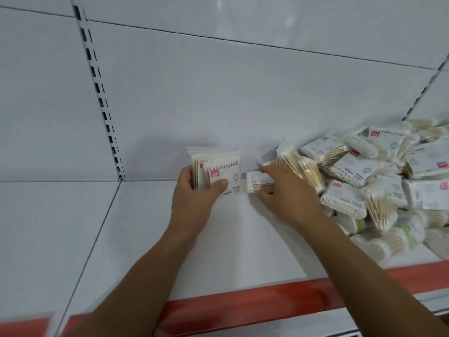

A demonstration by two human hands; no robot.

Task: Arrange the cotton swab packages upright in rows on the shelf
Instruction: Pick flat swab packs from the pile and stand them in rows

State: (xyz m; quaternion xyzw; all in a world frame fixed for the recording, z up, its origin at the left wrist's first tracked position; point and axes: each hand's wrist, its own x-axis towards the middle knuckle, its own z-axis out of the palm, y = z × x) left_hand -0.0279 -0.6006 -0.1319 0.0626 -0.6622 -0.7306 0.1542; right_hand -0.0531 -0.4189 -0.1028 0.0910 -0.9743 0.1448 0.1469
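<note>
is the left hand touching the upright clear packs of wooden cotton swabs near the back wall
Touching. The head view shows the left hand gripping the upright clear swab packs, thumb across the front pack.

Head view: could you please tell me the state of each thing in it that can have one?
left hand, grips the upright packages.
upright packages, bunched together, held upright.
right hand, pinches the single package.
single package, turned on its side, beside the upright ones.
pile, jumbled, packages flat and tilted, at the shelf's right.
</note>
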